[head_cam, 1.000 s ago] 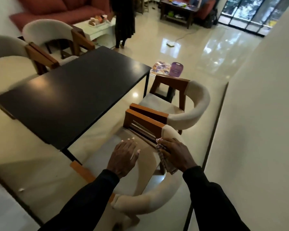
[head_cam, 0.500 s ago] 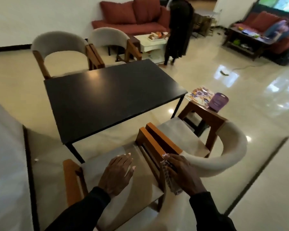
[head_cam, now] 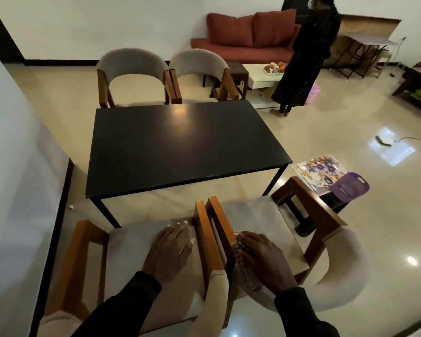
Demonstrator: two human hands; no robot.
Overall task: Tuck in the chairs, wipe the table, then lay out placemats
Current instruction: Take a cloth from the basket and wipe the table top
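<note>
Grey padded seat (head_cam: 131, 244) under flat left hand (head_cam: 170, 249), right hand (head_cam: 265, 259) gripping patterned cloth (head_cam: 245, 276)

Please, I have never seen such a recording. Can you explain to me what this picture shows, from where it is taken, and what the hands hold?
There is no machine here: a person wears a camera on the head, so the one view looks down at their own hands. The left hand lies flat on the seat of the left chair. The right hand holds a patterned cloth on the right chair. Both chairs stand apart from the black table. Floral mats lie further right.
</note>
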